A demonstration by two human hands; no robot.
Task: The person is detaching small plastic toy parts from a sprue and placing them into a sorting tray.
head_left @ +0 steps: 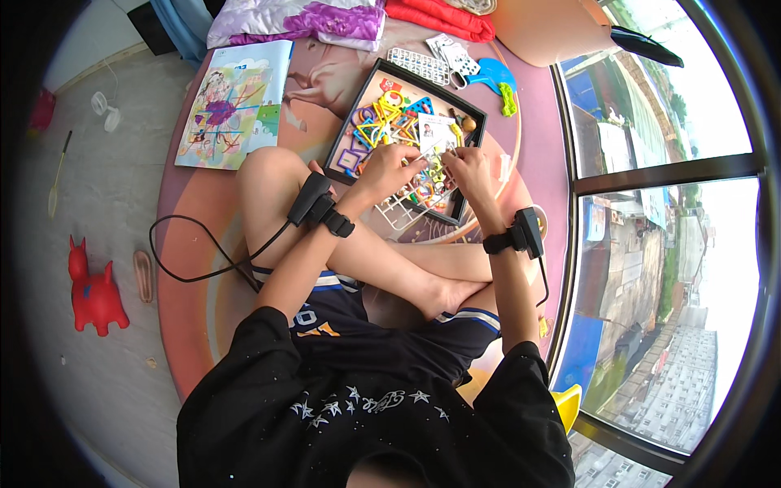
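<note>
Over a black-rimmed tray (337,135) of colourful plastic pieces, my two hands are close together. Between them is a thin white plastic lattice frame (396,215), with bars that reach down toward my crossed legs. My left hand (392,171) has its fingers closed on the frame's left part. My right hand (472,172) pinches its right part, fingertips pointing inward. Beyond the fingers, a white printed card (435,128) lies on the pieces. Yellow, blue and purple shapes (382,122) fill much of the tray. The frame's exact contact with my fingertips is partly hidden.
An open picture book (236,106) lies left of the tray. Beyond it are a blue paddle-shaped toy (491,75), a white gridded sheet (419,65) and folded bedding (297,20). A window (651,244) borders the right; a red animal toy (93,293) stands on the left floor.
</note>
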